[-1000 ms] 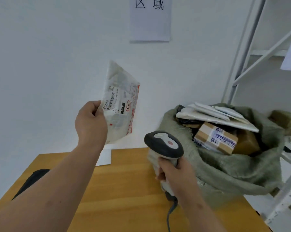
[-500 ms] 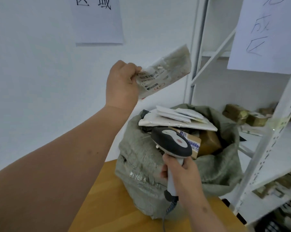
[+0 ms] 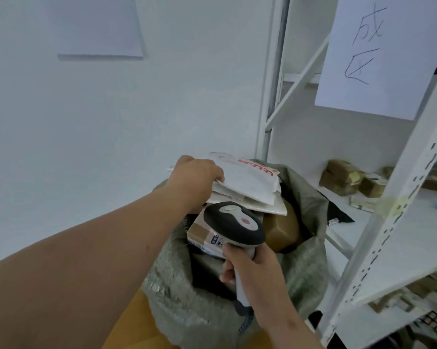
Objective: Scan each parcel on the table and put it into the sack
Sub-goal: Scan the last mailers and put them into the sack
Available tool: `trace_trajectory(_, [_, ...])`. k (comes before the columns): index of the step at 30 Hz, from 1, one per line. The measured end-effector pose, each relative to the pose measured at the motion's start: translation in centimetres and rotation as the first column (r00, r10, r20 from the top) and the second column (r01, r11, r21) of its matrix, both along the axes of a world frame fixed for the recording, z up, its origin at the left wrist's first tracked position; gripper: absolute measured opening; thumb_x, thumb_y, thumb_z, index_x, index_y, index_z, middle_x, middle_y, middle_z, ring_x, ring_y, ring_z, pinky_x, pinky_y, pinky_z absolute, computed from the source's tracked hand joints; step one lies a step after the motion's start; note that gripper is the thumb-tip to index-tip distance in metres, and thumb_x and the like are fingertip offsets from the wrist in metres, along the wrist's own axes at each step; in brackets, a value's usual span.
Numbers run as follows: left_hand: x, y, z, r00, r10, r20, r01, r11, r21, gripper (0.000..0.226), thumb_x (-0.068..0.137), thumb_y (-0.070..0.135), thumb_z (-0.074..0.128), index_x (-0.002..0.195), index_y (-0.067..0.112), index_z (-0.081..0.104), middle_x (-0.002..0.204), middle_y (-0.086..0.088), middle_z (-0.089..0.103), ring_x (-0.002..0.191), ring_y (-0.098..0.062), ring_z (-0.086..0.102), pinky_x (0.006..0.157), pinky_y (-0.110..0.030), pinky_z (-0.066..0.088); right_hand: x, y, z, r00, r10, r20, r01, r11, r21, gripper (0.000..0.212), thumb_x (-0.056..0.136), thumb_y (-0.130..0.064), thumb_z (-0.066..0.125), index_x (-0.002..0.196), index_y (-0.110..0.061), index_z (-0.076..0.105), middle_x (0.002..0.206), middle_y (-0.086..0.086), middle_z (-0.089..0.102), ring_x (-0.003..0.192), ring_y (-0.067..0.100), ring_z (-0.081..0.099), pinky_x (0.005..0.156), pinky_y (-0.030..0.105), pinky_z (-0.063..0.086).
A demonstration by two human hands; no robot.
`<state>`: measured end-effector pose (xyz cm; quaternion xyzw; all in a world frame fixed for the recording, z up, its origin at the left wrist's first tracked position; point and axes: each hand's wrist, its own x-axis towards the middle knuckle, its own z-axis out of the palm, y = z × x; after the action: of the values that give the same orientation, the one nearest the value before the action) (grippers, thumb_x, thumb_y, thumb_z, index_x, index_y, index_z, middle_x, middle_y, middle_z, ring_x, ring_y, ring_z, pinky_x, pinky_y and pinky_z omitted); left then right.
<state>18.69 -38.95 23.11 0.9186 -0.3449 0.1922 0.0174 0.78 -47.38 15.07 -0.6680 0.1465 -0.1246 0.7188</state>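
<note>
A grey-green woven sack [image 3: 305, 260] stands open on the wooden table [image 3: 131, 321], stuffed with parcels. My left hand [image 3: 194, 177] holds a white plastic mailer with red print [image 3: 247, 177] by its left edge; the mailer lies flat on top of other white mailers at the sack's mouth. My right hand [image 3: 252, 268] grips the handle of a black and grey barcode scanner [image 3: 235, 225] in front of the sack. Under the scanner head a cardboard box with a label [image 3: 199, 235] and a brown taped parcel [image 3: 282, 230] show inside the sack.
A white metal shelf rack [image 3: 393, 222] stands right of the sack, with brown taped parcels [image 3: 348, 180] on a shelf and a handwritten paper sign [image 3: 378, 54] hanging on it. Another sheet [image 3: 96, 28] hangs on the white wall behind.
My left hand has brought the mailer down from head height onto the pile in the sack. The view has turned right and closer to the sack. The scanner stays in my right hand.
</note>
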Motion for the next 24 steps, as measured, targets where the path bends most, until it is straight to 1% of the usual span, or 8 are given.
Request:
trace_trajectory(2, [-0.1, -0.8, -0.5, 1.000, 0.000, -0.025, 0.001, 0.999, 0.032, 0.061, 0.086, -0.001, 0.050, 0.130, 0.041, 0.055, 0.140, 0.017, 0.051, 0.128, -0.005, 0.047, 0.113, -0.030, 0.017, 0.1, -0.6, -0.1, 1.000, 0.019, 0.004, -0.019, 1.000, 0.022, 0.011, 0.093, -0.014, 0.065, 0.101, -0.008, 0.064, 0.058, 0.002, 0.063, 0.051, 0.015, 0.060, 0.056, 0.025, 0.051])
trace_trajectory(5, [-0.6, -1.1, -1.0, 0.997, 0.001, -0.083, -0.002, 1.000, -0.022, 0.064, 0.090, 0.002, 0.045, 0.137, 0.045, 0.049, 0.148, 0.021, 0.041, 0.137, -0.002, 0.033, 0.113, -0.034, 0.013, -0.1, -1.3, -0.5, 0.999, 0.053, 0.008, -0.053, 0.998, 0.037, 0.012, 0.092, -0.015, 0.065, 0.104, -0.011, 0.064, 0.059, 0.003, 0.063, 0.051, 0.015, 0.059, 0.058, 0.024, 0.052])
trace_trajectory(8, [-1.1, -0.2, -1.5, 0.997, 0.033, -0.066, -0.046, 0.977, -0.207, 0.069, 0.089, -0.002, 0.040, 0.138, 0.046, 0.048, 0.152, 0.020, 0.036, 0.140, -0.002, 0.027, 0.111, -0.033, 0.012, 0.1, -1.5, -0.8, 0.997, 0.073, 0.018, -0.073, 0.997, 0.026, 0.011, 0.093, -0.016, 0.065, 0.103, -0.012, 0.063, 0.059, 0.002, 0.062, 0.051, 0.014, 0.059, 0.060, 0.026, 0.053])
trace_trajectory(11, [-0.9, 1.9, -1.4, 0.984, 0.100, -0.147, -0.156, 0.881, -0.447, 0.070, 0.085, -0.007, 0.037, 0.131, 0.043, 0.057, 0.148, 0.016, 0.043, 0.138, -0.005, 0.032, 0.106, -0.029, 0.013, 0.4, -1.1, -0.7, 0.994, 0.102, 0.027, -0.103, 0.995, 0.005, 0.014, 0.093, -0.017, 0.064, 0.107, -0.015, 0.063, 0.062, 0.002, 0.064, 0.054, 0.016, 0.063, 0.060, 0.027, 0.054])
trace_trajectory(14, [-1.0, 5.2, -1.8, 0.948, 0.202, -0.246, -0.307, 0.782, -0.542, 0.063, 0.088, -0.005, 0.039, 0.125, 0.040, 0.061, 0.143, 0.015, 0.048, 0.133, -0.005, 0.037, 0.096, -0.023, 0.012, 0.9, 0.4, -0.7, 0.988, 0.147, 0.042, -0.149, 0.988, 0.028, 0.016, 0.094, -0.014, 0.064, 0.110, -0.013, 0.064, 0.066, 0.006, 0.064, 0.054, 0.017, 0.063, 0.053, 0.020, 0.050])
trace_trajectory(20, [-2.9, 14.1, -4.6, 0.871, 0.325, -0.367, -0.487, 0.661, -0.571, 0.046, 0.098, 0.006, 0.043, 0.126, 0.038, 0.060, 0.141, 0.014, 0.048, 0.126, -0.008, 0.046, 0.095, -0.024, 0.017, 2.4, 6.7, -1.6, 0.950, 0.301, 0.080, -0.302, 0.953, 0.004, 0.015, 0.093, -0.009, 0.063, 0.105, -0.018, 0.065, 0.062, 0.001, 0.060, 0.058, 0.015, 0.058, 0.060, 0.029, 0.053])
trace_trajectory(22, [-3.6, 17.9, -5.9, 0.840, 0.360, -0.406, -0.539, 0.637, -0.551, 0.043, 0.098, 0.010, 0.045, 0.127, 0.039, 0.059, 0.140, 0.013, 0.049, 0.122, -0.008, 0.048, 0.096, -0.026, 0.020, 2.9, 9.6, -2.2, 0.940, 0.339, 0.042, -0.338, 0.941, -0.021, 0.014, 0.093, -0.011, 0.064, 0.106, -0.016, 0.066, 0.066, 0.004, 0.060, 0.061, 0.017, 0.058, 0.059, 0.026, 0.053])
trace_trajectory(24, [-4.5, 21.9, -7.4, 0.806, 0.384, -0.451, -0.588, 0.611, -0.530, 0.040, 0.099, 0.013, 0.047, 0.128, 0.039, 0.058, 0.139, 0.013, 0.049, 0.115, -0.007, 0.050, 0.102, -0.029, 0.024, 3.4, 12.7, -2.8, 0.929, 0.370, -0.006, -0.370, 0.927, -0.060, 0.008, 0.093, -0.014, 0.065, 0.100, -0.016, 0.066, 0.069, 0.008, 0.060, 0.061, 0.018, 0.059, 0.058, 0.026, 0.053])
